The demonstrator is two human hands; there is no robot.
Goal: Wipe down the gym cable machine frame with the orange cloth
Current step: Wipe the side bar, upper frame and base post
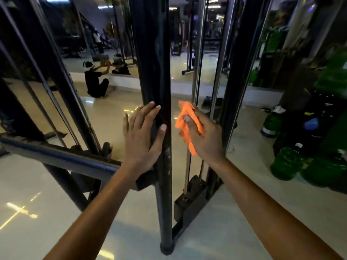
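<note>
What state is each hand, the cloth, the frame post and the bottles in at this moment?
left hand: open, fingers straight, resting against the black upright post
right hand: grips the orange cloth, just right of the post
orange cloth: bunched up, appears off the post
black upright post: standing, pale scuff marks low down
green bottles: upright on the floor at right

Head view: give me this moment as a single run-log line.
left hand flat on black upright post | right hand grips orange cloth, beside post, contact unclear | wipe stage: cannot tell
</note>
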